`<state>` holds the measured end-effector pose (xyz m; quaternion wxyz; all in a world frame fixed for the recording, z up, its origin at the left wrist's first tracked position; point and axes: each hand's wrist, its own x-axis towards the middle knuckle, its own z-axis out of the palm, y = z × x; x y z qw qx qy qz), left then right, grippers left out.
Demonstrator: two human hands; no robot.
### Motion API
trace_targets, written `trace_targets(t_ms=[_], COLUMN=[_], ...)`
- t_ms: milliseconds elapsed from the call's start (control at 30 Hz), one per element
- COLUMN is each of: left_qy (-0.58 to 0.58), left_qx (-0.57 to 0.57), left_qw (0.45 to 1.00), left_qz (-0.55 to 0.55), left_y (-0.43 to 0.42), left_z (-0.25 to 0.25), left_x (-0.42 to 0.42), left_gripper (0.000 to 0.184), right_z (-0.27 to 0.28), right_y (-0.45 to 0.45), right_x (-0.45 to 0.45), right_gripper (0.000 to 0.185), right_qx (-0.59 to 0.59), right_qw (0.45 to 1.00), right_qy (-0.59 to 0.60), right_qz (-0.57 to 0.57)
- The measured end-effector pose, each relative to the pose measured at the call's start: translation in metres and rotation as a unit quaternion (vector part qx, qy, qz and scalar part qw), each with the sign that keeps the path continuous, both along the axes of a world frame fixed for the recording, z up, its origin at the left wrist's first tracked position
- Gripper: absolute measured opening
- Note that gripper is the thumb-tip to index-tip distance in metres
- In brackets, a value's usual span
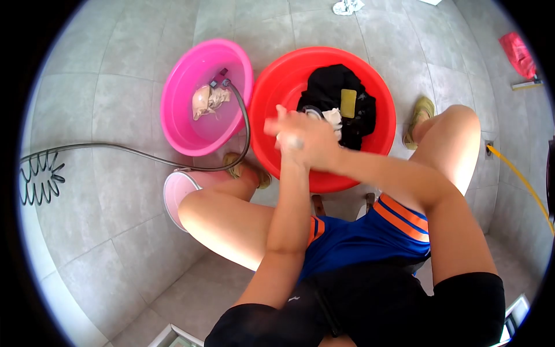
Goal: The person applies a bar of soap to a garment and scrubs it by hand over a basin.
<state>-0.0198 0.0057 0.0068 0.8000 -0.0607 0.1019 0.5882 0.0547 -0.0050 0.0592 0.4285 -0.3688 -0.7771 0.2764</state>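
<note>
Inside the red basin (277,84): black cloth (329,81), white cloth (333,117), yellow bar (348,103) (probably soap) on the black | overhead: right hand (317,139) overlapping left hand (291,143), fingers blurred, grip cannot be told | advisable: keep strokes within the rim, bar undisturbed | adjacent: pink basin (176,110), hose (247,133) over its rim

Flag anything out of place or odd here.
One thing: a small crumpled white item lies on the grey tile floor, beyond the round red plastic tub, apart from its black cloth. Can't tell what it is.
</note>
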Motion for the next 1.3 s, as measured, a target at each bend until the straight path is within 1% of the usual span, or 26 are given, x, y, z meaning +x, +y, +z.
trace_targets(t_ms=[33, 100, 133, 167, 200, 267, 367, 400, 467, 500, 533, 567, 600, 667, 700, 767, 833, 933, 967, 1000, 1033, 1067, 1133, 1200, 1233, 1300], left_qy=[-0.066, -0.193, -0.024, 0.161, 0.226, 0.283, 0.094, 0.039, 0.008, 0.275, 0.516, 0.317, 0.292, 0.243, 0.291, 0.479, 0.72, 0.69, 0.701, 0.697, 0.614, 0.521, 0.386, 0.306, 0.237, 0.126], left_qx=[0.052, 0.151, 0.031, -0.103, -0.161, -0.191, 0.11, 0.177, 0.239, 0.097, -0.057, -0.22, -0.183, -0.111, -0.068, 0.029, 0.135, 0.11, 0.093, 0.114, 0.093, 0.073, 0.14, 0.14, 0.065, 0.086], left_qw=[0.996, 0.969, 0.998, 0.98, 0.961, 0.94, 0.989, 0.983, 0.969, 0.957, 0.853, 0.922, 0.939, 0.963, 0.954, 0.876, 0.68, 0.698, 0.699, 0.703, 0.783, 0.85, 0.91, 0.939, 0.966, 0.985], left_qz=[-0.005, -0.015, 0.044, 0.054, -0.002, 0.012, -0.004, -0.028, -0.059, 0.002, 0.059, 0.022, 0.003, -0.037, -0.028, -0.047, -0.019, -0.158, -0.106, -0.084, -0.029, 0.027, 0.059, 0.073, 0.083, 0.085], left_y=[0.002, 0.001, -0.001, -0.003, 0.004, 0.001, 0.0, 0.006, 0.011, 0.003, -0.008, 0.0, 0.0, -0.001, 0.0, -0.001, 0.003, 0.001, 0.0, 0.002, 0.0, -0.002, -0.004, -0.008, -0.005, -0.007], left_z=[-0.009, -0.017, -0.015, -0.003, 0.022, 0.035, -0.017, -0.041, -0.075, -0.056, -0.015, 0.036, 0.035, 0.034, 0.038, 0.045, 0.017, 0.054, 0.053, 0.05, 0.051, 0.058, 0.061, 0.058, 0.035, 0.042], left_x=[0.0, -0.001, -0.002, -0.003, 0.007, 0.019, -0.01, -0.023, -0.039, -0.023, -0.004, 0.009, 0.008, 0.0, -0.005, -0.025, -0.038, -0.038, -0.039, -0.045, -0.049, -0.052, -0.06, -0.055, -0.06, -0.065], left_gripper=[0.036, 0.032, 0.028, 0.025, 0.025, 0.027, 0.028, 0.028, 0.028, 0.03, 0.032, 0.03, 0.032, 0.037, 0.044, 0.05, 0.052, 0.035, 0.021, 0.024, 0.025, 0.026, 0.029, 0.035, 0.044, 0.052], right_z=[0.003, -0.01, -0.017, -0.021, -0.026, -0.025, -0.003, -0.002, -0.014, -0.017, -0.016, -0.026, -0.028, -0.025, -0.021, -0.011, -0.008, -0.002, 0.001, 0.007, 0.016, 0.007, -0.022, -0.057, -0.066, -0.093], right_y=[-0.011, -0.002, 0.006, 0.021, 0.035, 0.042, 0.006, -0.011, -0.009, -0.004, 0.013, 0.03, 0.045, 0.06, 0.062, 0.067, 0.072, 0.077, 0.079, 0.079, 0.078, 0.08, 0.08, 0.07, 0.067, 0.071], right_x=[-0.007, -0.003, -0.001, 0.002, 0.006, 0.01, -0.006, -0.013, -0.017, -0.013, -0.001, 0.003, 0.01, 0.022, 0.023, 0.027, 0.035, 0.045, 0.051, 0.057, 0.063, 0.069, 0.073, 0.069, 0.07, 0.076], right_gripper=[0.02, 0.015, 0.015, 0.026, 0.027, 0.028, 0.023, 0.02, 0.023, 0.026, 0.032, 0.03, 0.028, 0.03, 0.031, 0.032, 0.033, 0.039, 0.04, 0.042, 0.053, 0.058, 0.06, 0.055, 0.045, 0.041], right_qx=[0.121, 0.042, 0.0, -0.001, -0.125, -0.116, -0.125, 0.0, -0.07, -0.094, -0.099, -0.136, -0.122, -0.185, -0.201, -0.231, -0.255, -0.299, -0.3, -0.301, -0.398, -0.385, -0.383, -0.419, -0.433, -0.436], right_qw=[0.993, 0.998, 0.997, 0.992, 0.972, 0.957, 0.978, 0.99, 0.984, 0.981, 0.981, 0.96, 0.956, 0.961, 0.963, 0.962, 0.962, 0.95, 0.947, 0.943, 0.9, 0.902, 0.879, 0.869, 0.867, 0.884], right_qy=[0.012, 0.039, 0.053, 0.049, 0.039, 0.041, 0.086, 0.055, 0.067, 0.07, 0.067, 0.142, 0.069, 0.098, 0.109, 0.128, 0.099, 0.059, 0.057, 0.055, 0.057, -0.017, -0.118, -0.183, -0.19, -0.139], right_qz=[-0.009, -0.037, -0.052, -0.113, -0.195, -0.264, -0.143, -0.128, -0.147, -0.154, -0.155, -0.201, -0.258, -0.178, -0.145, -0.075, -0.01, 0.068, 0.101, 0.133, 0.171, 0.194, 0.26, 0.191, 0.158, 0.094])
